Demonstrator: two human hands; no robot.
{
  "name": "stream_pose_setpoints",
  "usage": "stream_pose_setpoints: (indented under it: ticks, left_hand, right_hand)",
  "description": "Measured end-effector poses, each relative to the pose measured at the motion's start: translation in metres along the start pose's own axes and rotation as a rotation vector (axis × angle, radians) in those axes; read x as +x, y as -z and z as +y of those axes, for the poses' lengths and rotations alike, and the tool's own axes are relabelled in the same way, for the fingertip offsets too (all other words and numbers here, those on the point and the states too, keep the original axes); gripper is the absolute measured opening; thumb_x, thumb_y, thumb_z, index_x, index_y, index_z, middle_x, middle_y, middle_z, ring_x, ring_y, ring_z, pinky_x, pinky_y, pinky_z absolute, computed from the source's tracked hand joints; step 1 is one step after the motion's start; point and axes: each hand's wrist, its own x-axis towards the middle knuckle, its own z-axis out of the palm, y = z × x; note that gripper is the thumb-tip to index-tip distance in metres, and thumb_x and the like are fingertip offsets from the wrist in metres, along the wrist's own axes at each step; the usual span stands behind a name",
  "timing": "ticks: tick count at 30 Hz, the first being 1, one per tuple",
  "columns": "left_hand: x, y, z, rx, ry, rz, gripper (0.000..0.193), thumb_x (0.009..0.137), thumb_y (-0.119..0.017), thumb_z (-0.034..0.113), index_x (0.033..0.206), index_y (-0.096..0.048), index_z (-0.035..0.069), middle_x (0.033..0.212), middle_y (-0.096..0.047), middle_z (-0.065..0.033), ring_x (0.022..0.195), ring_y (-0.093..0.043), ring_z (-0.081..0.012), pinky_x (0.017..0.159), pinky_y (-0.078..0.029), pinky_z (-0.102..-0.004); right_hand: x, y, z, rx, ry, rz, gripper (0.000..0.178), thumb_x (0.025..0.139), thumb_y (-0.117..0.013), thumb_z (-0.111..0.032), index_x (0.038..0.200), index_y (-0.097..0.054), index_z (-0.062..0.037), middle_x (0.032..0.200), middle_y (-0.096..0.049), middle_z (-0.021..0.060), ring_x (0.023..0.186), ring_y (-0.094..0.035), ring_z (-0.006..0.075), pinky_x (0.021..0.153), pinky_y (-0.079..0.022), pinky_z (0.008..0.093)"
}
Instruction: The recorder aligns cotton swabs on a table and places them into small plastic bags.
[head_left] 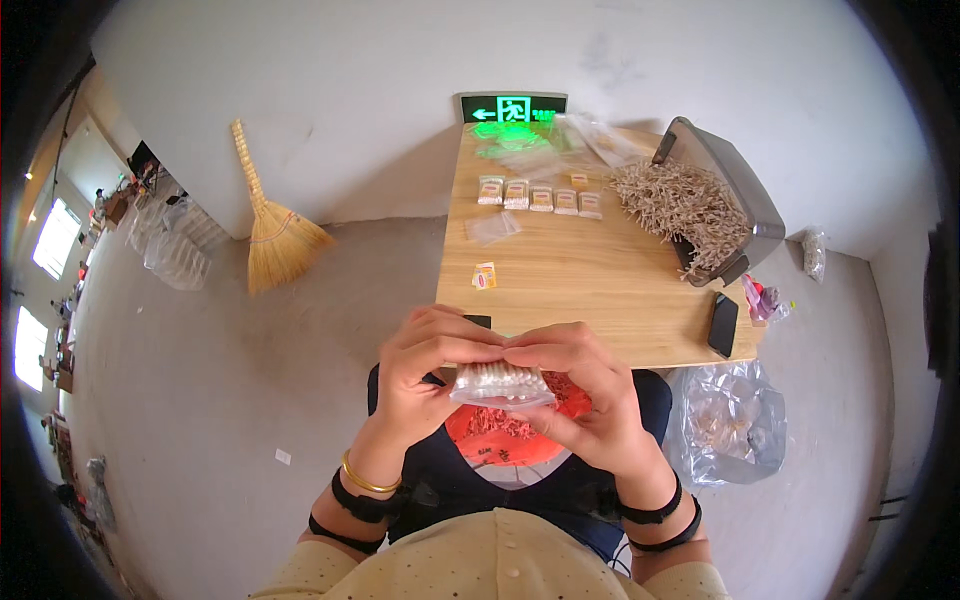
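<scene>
Over my lap, just off the table's near edge, a small clear plastic bag of cotton swabs (pixel 505 385) is held by both my hands. My left hand (pixel 428 360) closes on its left side. My right hand (pixel 590 395) grips the right side, thumb underneath. White swab tips show in a row inside the bag, toward me. Beneath it, a red plastic bag (pixel 570 395) with reddish bits lies in my lap, partly covered by my hands. On the table, several filled swab packs (pixel 541 199) with orange and white cards stand in a row.
A grey bin (pixel 735 180) lies tipped at the table's right, loose swabs (pixel 680 205) spilling out. Flat clear bags (pixel 493 228), cards (pixel 484 276) and a phone (pixel 722 324) are on the wooden table (pixel 590 290). A large clear bag (pixel 730 425) sits on the floor right; a broom (pixel 275 240) leans left.
</scene>
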Motion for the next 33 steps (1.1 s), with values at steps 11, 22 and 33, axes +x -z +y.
stream_pose_setpoints:
  ticks: [11, 22, 33]
  left_hand:
    - [-0.004, -0.009, 0.012, -0.184, 0.335, -0.041, 0.03, 0.081, -0.086, 0.014, 0.105, -0.073, 0.002, 0.106, -0.074, -0.009, 0.1, -0.069, -0.0171, 0.09, -0.052, -0.0315]
    - [-0.017, -0.028, -0.004, -0.454, 0.673, 0.012, 0.02, 0.088, -0.083, 0.012, 0.102, -0.073, 0.003, 0.088, -0.07, 0.0016, 0.067, -0.058, -0.0017, 0.062, -0.043, -0.0171]
    - [-0.021, -0.04, -0.026, -0.535, 0.689, 0.08, 0.019, 0.098, -0.071, 0.012, 0.11, -0.072, -0.002, 0.094, -0.075, -0.0063, 0.072, -0.069, -0.0093, 0.054, -0.044, -0.0176]
  right_hand:
    - [-0.009, -0.001, 0.015, 0.045, -0.226, 0.067, 0.026, 0.081, -0.078, -0.001, 0.106, -0.072, 0.0011, 0.104, -0.069, 0.0155, 0.098, -0.068, 0.0308, 0.088, -0.053, 0.0373]
    - [-0.019, -0.007, 0.044, 0.526, -0.499, 0.193, 0.016, 0.096, -0.073, -0.012, 0.104, -0.071, 0.0025, 0.101, -0.072, 0.0064, 0.098, -0.064, 0.0127, 0.091, -0.05, 0.0303]
    - [-0.025, -0.017, 0.078, 0.395, -0.508, 0.24, 0.015, 0.098, -0.07, -0.012, 0.103, -0.072, 0.0022, 0.095, -0.073, 0.0055, 0.093, -0.065, 0.0113, 0.088, -0.051, 0.0283]
